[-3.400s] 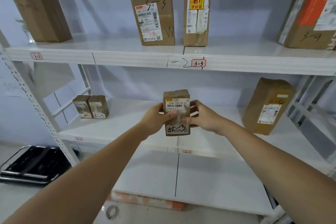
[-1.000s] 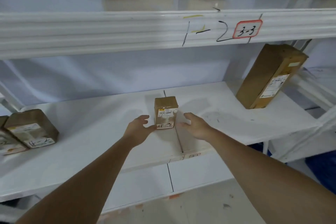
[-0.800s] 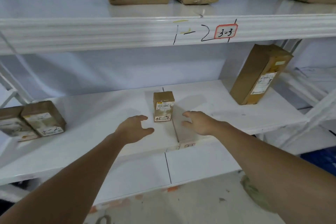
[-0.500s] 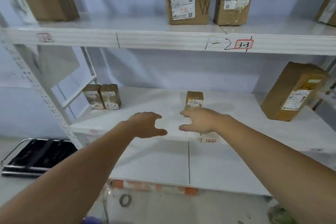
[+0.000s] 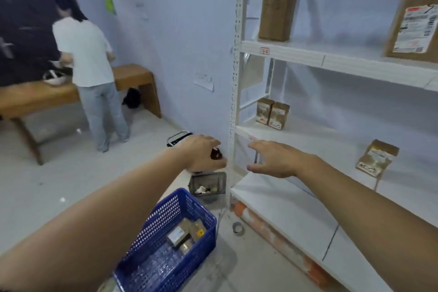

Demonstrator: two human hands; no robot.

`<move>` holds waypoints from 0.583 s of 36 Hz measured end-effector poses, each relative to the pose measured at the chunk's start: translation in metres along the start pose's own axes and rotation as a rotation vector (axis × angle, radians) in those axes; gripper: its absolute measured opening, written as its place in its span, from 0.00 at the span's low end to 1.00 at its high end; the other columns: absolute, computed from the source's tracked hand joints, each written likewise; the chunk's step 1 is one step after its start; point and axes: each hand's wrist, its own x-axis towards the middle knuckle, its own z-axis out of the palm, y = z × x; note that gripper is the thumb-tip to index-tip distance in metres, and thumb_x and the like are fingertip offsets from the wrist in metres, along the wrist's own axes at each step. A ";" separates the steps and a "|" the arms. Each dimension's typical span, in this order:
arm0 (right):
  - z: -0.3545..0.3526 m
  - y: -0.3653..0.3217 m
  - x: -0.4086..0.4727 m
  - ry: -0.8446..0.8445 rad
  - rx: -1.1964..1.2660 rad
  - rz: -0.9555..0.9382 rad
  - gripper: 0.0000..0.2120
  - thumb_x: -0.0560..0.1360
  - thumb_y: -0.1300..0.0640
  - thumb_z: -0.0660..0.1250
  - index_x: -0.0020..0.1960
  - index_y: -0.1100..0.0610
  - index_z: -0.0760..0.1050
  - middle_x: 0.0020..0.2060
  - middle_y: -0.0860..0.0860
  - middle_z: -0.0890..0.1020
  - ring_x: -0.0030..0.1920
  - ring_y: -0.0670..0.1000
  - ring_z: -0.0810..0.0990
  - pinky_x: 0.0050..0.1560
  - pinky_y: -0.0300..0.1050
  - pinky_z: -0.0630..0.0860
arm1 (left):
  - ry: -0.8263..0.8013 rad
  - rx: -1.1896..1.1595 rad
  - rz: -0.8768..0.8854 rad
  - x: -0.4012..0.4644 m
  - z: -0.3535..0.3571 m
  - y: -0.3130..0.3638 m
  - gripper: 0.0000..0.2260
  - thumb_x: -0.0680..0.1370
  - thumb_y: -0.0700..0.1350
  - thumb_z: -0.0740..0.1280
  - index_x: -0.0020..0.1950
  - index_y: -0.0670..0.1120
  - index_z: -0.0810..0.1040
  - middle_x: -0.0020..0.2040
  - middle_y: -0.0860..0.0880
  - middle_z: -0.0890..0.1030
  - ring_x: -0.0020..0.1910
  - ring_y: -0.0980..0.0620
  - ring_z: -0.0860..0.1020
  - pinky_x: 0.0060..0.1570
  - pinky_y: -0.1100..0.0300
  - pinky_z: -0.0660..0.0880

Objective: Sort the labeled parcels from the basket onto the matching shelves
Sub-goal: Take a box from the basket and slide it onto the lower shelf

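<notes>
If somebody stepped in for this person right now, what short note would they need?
Hands: left hand and right hand are both empty, fingers relaxed, held out in front of the shelf unit.
Things: the blue basket sits on the floor at lower left with a few small parcels in it.
Done: a small parcel stands on the middle shelf at right; two more stand at its left end.
Left: take the next parcel from the basket, read its label, and shelve it to match.
</notes>
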 end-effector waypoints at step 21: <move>0.055 -0.320 0.059 -0.081 -0.056 -0.294 0.40 0.80 0.34 0.62 0.84 0.49 0.53 0.83 0.46 0.59 0.81 0.49 0.61 0.79 0.50 0.60 | 0.012 -0.091 -0.298 -0.262 0.045 -0.236 0.38 0.79 0.66 0.65 0.83 0.51 0.59 0.81 0.49 0.67 0.78 0.46 0.67 0.75 0.49 0.64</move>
